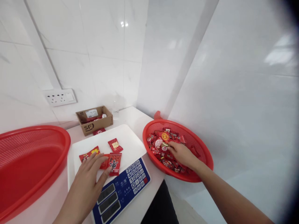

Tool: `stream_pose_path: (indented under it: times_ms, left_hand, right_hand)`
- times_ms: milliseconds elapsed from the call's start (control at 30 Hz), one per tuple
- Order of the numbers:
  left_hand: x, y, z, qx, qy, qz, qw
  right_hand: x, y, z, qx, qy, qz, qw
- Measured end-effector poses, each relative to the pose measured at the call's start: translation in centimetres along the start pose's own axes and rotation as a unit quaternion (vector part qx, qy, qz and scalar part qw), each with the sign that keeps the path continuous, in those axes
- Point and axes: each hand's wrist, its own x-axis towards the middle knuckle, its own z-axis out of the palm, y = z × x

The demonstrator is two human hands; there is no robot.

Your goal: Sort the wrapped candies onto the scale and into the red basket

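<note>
Head view shows the left hand (pixel 90 171) spread loosely over red snack packets (pixel 115 164) on a digital scale (pixel 130 140); the right hand (pixel 182 153), fingers narrowed, touches wrapped candies (pixel 164 136) inside a red plastic basket (pixel 168 170), its grip impossible to tell.

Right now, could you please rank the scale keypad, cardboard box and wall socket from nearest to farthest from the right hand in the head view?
1. Scale keypad, left of the right hand.
2. Cardboard box, farther left, behind the scale.
3. Wall socket, farthest left, higher up.
</note>
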Motion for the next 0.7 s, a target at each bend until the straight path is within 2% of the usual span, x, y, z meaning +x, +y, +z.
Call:
stream_pose_path:
  times_ms: [200,300,500,600,700]
  left_hand:
    - [-0.1,-0.2,0.0,0.003,-0.012,-0.006,1.0]
    - [-0.2,-0.1,0.0,0.006,-0.027,-0.012,1.0]
    - [-0.3,0.6,-0.1,0.011,-0.069,-0.02,0.997]
    - [-0.3,0.9,-0.4,0.019,-0.089,-0.022,0.996]
    - [-0.3,1.1,-0.8,0.024,-0.106,-0.028,0.994]
  right_hand:
    - [0.5,-0.1,-0.4,-0.004,0.036,0.009,0.999]
    - [0.4,-1.4,-0.9,0.013,0.059,-0.007,0.998]
    - [0.1,-7.7,-1.3,0.111,0.096,-0.115,0.982]
    - [0.6,-10.9,0.1,0.093,0.071,-0.166,0.979]
    - [0.8,-12.6,1.7,0.079,0.032,-0.2,0.976]
